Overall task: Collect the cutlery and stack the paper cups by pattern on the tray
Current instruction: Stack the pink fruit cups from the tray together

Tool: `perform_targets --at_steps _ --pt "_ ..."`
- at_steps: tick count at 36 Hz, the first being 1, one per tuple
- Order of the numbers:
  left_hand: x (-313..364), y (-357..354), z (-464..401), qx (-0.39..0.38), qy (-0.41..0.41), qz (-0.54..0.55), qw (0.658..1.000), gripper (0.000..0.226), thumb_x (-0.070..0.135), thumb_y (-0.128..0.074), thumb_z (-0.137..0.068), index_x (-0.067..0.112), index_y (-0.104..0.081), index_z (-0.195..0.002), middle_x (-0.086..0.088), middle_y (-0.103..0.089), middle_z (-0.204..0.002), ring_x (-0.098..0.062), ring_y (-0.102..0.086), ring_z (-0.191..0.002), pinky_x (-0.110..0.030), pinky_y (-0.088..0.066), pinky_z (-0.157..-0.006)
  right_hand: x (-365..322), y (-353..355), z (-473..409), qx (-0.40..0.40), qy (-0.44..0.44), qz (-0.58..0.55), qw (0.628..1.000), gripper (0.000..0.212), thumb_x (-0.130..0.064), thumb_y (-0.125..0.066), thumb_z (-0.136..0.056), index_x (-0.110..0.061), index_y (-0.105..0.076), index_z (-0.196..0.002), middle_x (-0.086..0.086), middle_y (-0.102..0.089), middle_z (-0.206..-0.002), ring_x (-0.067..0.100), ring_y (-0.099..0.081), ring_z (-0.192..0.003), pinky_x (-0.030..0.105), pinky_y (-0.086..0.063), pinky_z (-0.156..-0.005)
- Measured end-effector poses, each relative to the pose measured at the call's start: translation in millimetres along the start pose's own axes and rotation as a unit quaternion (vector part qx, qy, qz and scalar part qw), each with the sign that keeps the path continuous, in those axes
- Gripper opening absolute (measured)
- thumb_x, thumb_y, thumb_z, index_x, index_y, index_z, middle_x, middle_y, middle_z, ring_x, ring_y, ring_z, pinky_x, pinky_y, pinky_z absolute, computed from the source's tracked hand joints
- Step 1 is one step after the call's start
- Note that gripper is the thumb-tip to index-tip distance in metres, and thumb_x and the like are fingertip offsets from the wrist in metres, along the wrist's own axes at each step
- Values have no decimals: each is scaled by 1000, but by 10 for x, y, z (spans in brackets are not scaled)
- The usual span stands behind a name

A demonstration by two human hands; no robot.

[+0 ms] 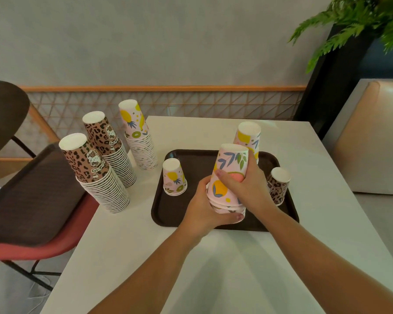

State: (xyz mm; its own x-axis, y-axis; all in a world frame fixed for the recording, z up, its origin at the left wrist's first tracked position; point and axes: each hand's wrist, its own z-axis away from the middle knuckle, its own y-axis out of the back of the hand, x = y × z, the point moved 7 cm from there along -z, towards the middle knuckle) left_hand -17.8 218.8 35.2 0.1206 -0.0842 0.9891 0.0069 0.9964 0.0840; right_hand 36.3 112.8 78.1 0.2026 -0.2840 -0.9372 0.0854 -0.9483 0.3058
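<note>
Both hands are on a small stack of pink fruit-print cups (227,189), upside down, over the near-centre of the dark tray (168,214). The left hand (202,209) curls round the bottom rims of the stack, thumb across the near side. The right hand (247,184) wraps the top cup w/ fingers curled round its wall, approx mid-height. It looks like the top cup is being seated onto the ones below, or lifted off; cannot tell which.

Handling, as a judgement: paper cups are v. light, thin-walled, easy to dent if squeezed mid-wall. Rolled rims are the stiffest part, so the low grip at the rims is the safer hold; the upper hand should press lightly, pushing straight down so nested cups don't jam crooked. Printed surface is prob. smooth, a bit slippery.

Elsewhere on the tray: a short fruit-print pile (174,177) at left, another fruit-print cup (247,137) at the far side behind the held stack, a leopard-print cup (277,189) at right. Off the tray, left on the white table (213,268), stand three tall leaning stacks: two leopard stacks (95,173) and one tall fruit stack (138,137). Tall ones will topple easily; steady near the base. No cutlery in view.
</note>
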Motion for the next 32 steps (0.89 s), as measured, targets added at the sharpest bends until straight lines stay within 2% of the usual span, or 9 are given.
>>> perform_targets --at_steps 3,8,11,15,19,23,25,28,32 --pt "-26 10 17 1 8 5 1000 87 1 -86 -57 24 -40 -128 11 -61 -112 -3 -61 -101 -16 -53 -76 -35 48 -47 22 12 -11 1000 45 -30 -71 -77 -31 -40 -109 -26 -55 -90 -11 -57 -74 1 -45 -60" --pt "-112 34 14 5 25 -25 999 86 11 -90 -54 21 -43 -125 7 -62 -115 -9 -61 -105 -27 -54 -87 -229 179 -200 56 39 -33 997 35 -25 -71 -79 -27 -45 -103 -22 -59 -87 -17 -59 -69 4 -47 -59" --pt "-97 38 11 5 27 -47 999 76 11 -89 -57 23 -45 -118 9 -62 -109 -5 -61 -99 -19 -53 -80 -442 345 -358 102 66 -64 991 32 -21 -68 -82 -19 -46 -105 -20 -59 -87 -18 -59 -67 5 -46 -57" --pt "-63 32 11 6 34 -58 998 69 11 -86 -60 26 -44 -113 18 -58 -100 3 -58 -90 -6 -48 -62 -756 634 -577 185 126 -87 971 39 -25 -69 -82 -17 -42 -109 -18 -60 -92 -12 -62 -76 11 -49 -66" --pt "-66 43 4 14 37 -70 997 71 13 -87 -60 26 -43 -115 15 -57 -105 -2 -57 -96 -6 -49 -64 -889 817 -741 231 174 -58 956 54 -27 -70 -81 -10 -36 -120 -18 -57 -96 -15 -59 -83 9 -47 -71" --pt "-45 53 -29 20 38 -88 995 72 16 -86 -60 28 -41 -115 16 -56 -106 -6 -57 -98 -8 -49 -64 -709 788 -885 199 166 -12 966 64 -21 -71 -80 -4 -33 -127 -9 -57 -102 -17 -58 -83 4 -45 -68" --pt "-19 46 -48 21 37 -93 995 71 17 -86 -61 30 -39 -114 19 -54 -103 -5 -56 -97 -6 -48 -61 -549 718 -922 165 144 14 976 64 -21 -72 -80 -7 -32 -129 -4 -58 -105 -10 -60 -83 3 -45 -66" --pt "45 23 -62 23 33 -95 995 71 17 -85 -62 30 -38 -113 21 -52 -99 0 -55 -92 -4 -46 -58 -301 614 -929 116 105 54 986 67 -25 -72 -79 -12 -32 -132 0 -58 -114 8 -59 -95 5 -45 -66" --pt "163 12 -114 36 6 -89 995 71 16 -86 -60 31 -39 -110 20 -54 -100 1 -57 -92 -4 -47 -61 -141 559 -827 88 78 97 988 76 -36 -71 -78 -17 -28 -139 5 -46 -135 12 -46 -116 19 -36 -89"
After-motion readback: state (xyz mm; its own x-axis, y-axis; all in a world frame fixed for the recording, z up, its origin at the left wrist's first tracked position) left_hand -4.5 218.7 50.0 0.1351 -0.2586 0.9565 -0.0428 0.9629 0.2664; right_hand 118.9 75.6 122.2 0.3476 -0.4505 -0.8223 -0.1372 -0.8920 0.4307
